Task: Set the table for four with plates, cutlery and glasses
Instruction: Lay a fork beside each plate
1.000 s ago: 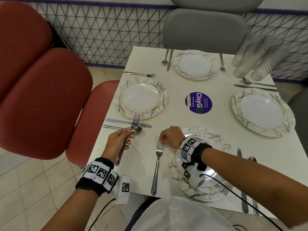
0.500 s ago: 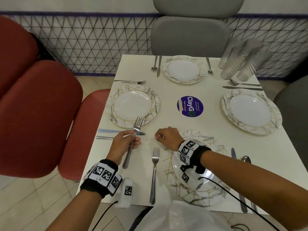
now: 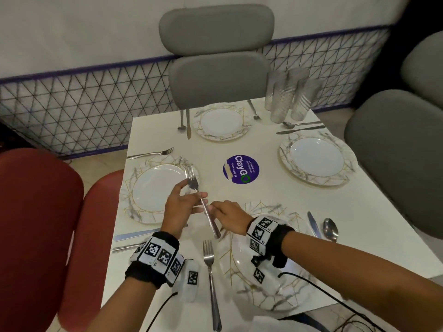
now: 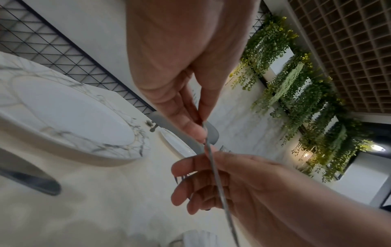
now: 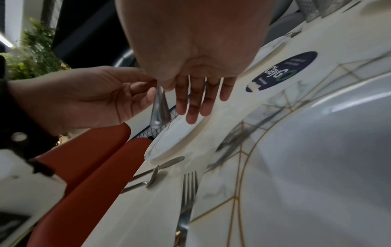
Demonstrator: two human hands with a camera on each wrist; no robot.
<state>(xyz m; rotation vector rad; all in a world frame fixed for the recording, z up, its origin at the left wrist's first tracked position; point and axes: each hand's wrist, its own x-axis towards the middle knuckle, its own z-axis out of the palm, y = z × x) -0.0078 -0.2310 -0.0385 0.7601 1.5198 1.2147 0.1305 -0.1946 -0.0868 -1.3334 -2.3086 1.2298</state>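
The fork [image 3: 201,200] is held in the air above the tabletop [image 3: 239,200], between the left-side plate [image 3: 155,190] and the near plate [image 3: 263,271], tines up and away, handle end tilted down toward the person. It is pinched at the neck by the left hand [image 3: 178,209], thumb against fingertips, wrist raised. The right hand [image 3: 231,218] is at the handle's middle; its fingers hang fairly straight in the right wrist view, and whether the handle is actually gripped cannot be told. The fork is thin polished steel with a flat, rounded handle end. The plates are round, glossy white with grey marble veining and gold lines. A second fork [image 3: 211,279] lies flat just left of the near plate; a knife [image 3: 314,224] and spoon [image 3: 330,230] lie on its right. Ribbed clear glasses [image 3: 287,99] are clustered at the far right corner. A round purple sticker [image 3: 241,169] is at the tabletop centre. Versus 0.5 s ago: the fork has been lifted higher and carried over the left-side plate's rim, and the right hand has been brought in from the tabletop to the handle. Grey chairs [image 3: 215,77] and a red chair [image 3: 36,224] surround the tabletop.
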